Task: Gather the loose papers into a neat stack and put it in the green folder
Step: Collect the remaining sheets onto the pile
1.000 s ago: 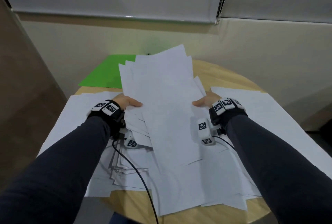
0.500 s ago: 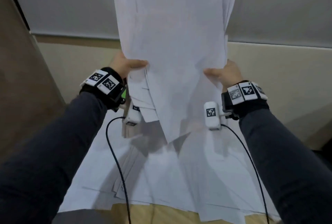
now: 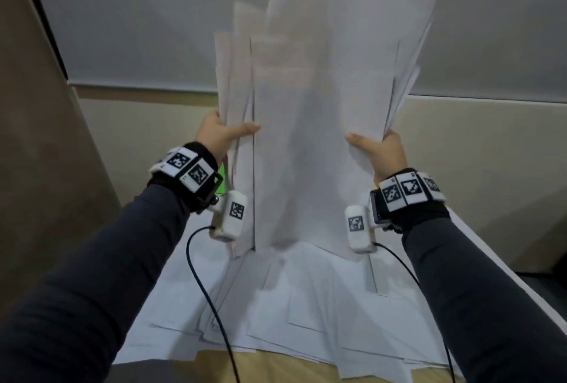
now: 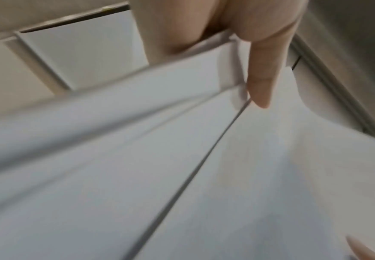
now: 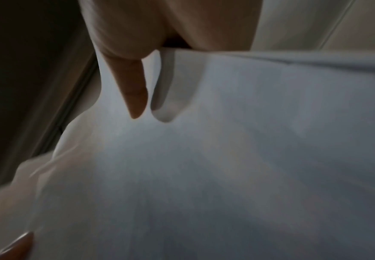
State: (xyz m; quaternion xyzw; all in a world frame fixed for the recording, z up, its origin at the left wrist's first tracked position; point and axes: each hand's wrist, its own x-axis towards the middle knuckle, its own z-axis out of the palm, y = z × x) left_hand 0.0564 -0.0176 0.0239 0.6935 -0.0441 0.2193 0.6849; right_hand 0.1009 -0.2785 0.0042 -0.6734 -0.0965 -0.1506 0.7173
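While both hands are holding the bundle of papers (image 3: 322, 125) upright above the surface (image 3: 276, 367), the squaring-up step is looking only half done. The left hand (image 3: 219, 134) is gripping the bundle's left edge, thumb lying across the front sheet and the remaining digits hidden behind; the right hand (image 3: 379, 149) is doing the same on the right edge. Sheets are fanning out unevenly along the top and both sides, and the lower edges are hanging at different heights, so the bundle is not yet a neat stack. More loose sheets (image 3: 306, 306) are lying spread on the surface below, so the gathering seems unfinished too. Only a small green sliver (image 3: 221, 189), probably the folder, is showing behind the left wrist, at the far left of the surface. The next move is probably calling for a loosened grip and a tap of the lower edges on the surface so the sheets are sliding level, then collecting the rest before reaching for the folder
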